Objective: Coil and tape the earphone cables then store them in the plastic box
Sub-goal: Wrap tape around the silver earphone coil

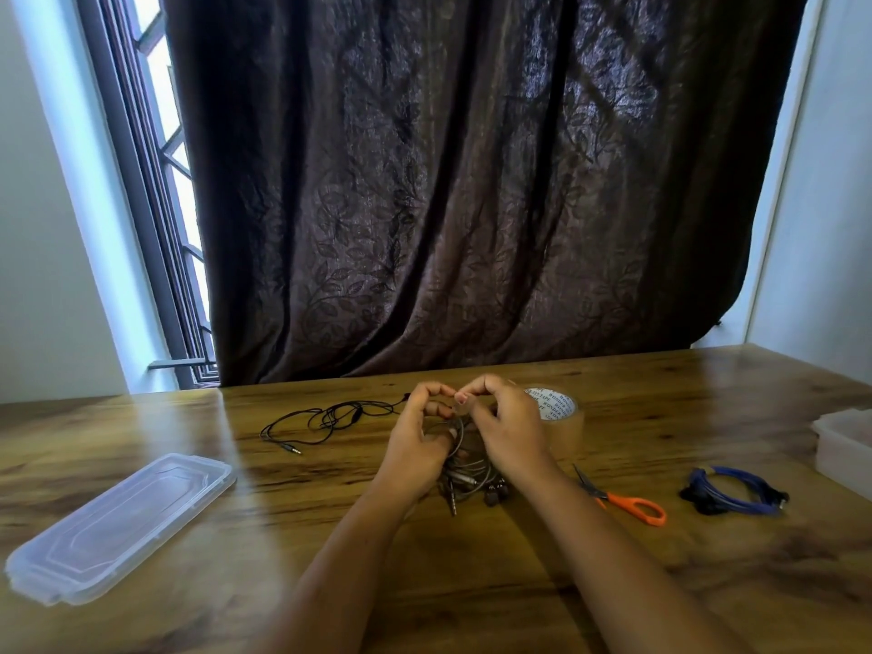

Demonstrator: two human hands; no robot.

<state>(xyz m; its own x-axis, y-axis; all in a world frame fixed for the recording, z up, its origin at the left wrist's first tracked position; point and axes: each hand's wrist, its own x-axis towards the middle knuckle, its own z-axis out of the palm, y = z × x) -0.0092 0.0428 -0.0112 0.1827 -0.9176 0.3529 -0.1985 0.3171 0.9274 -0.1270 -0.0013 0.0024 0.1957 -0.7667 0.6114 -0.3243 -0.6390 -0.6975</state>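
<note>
- Coil of grey earphone cable (465, 476) sits in the middle of the table (472, 582), lifted just off the wood. Its plug and earbuds hang from the lower end.
- The left hand (415, 434) grips the coil with curled fingers, and the loops pass round them.
- The right hand (512, 427) is curled too. Its thumb and forefinger pinch what looks like a short tape strip (460, 407), clear and hard to make out, held against the left fingertips.
- The step in hand appears to be binding the coil. To do it well, keep the left grip firm so the loops stay stacked. Lay the strip across all strands at one spot, pull it snug, and press the sticky end onto itself rather than onto skin.
- Tuck the dangling plug and buds in first, or they will catch later.
- The tape roll (561, 413) stands just behind the right hand, and the orange-handled scissors (630, 505) lie near its wrist, toward the right edge.
- A blue cable coil (733, 493) rests further right, already wound. I cannot tell whether it is taped.
- Black earphones (330, 417) lie loose and uncoiled toward the far edge, left of the hands.
- The plastic box (844, 441) is at the right edge and partly out of view. Its lid (118, 526) lies near the front left corner.
</note>
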